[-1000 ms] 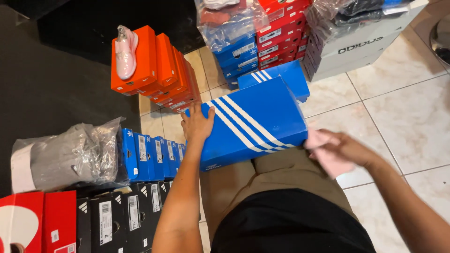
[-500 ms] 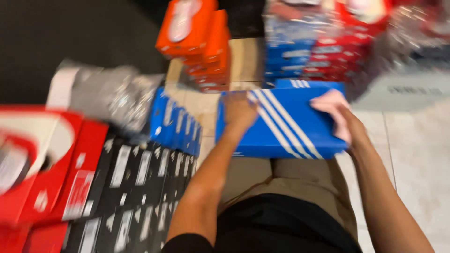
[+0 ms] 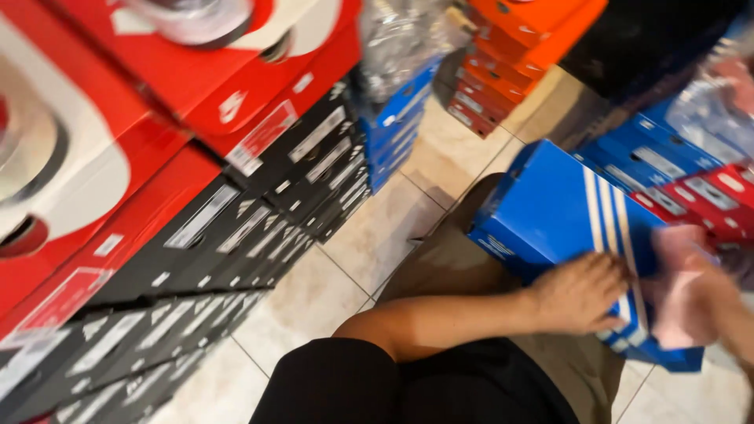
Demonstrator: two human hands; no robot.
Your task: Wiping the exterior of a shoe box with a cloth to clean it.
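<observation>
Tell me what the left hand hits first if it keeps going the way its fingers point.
The left hand already rests on the blue shoe box; its fingers point toward the right hand, which would likely come first, though blur makes depth uncertain.

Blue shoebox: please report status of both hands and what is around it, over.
Left hand flat on the blue shoebox, which rests on the lap. Right hand blurred at its right end, grip unclear. Black boxes stacked to the left.

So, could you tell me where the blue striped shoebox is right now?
In the head view, the blue striped shoebox lies right of centre on the person's lap, under the left hand.
</observation>
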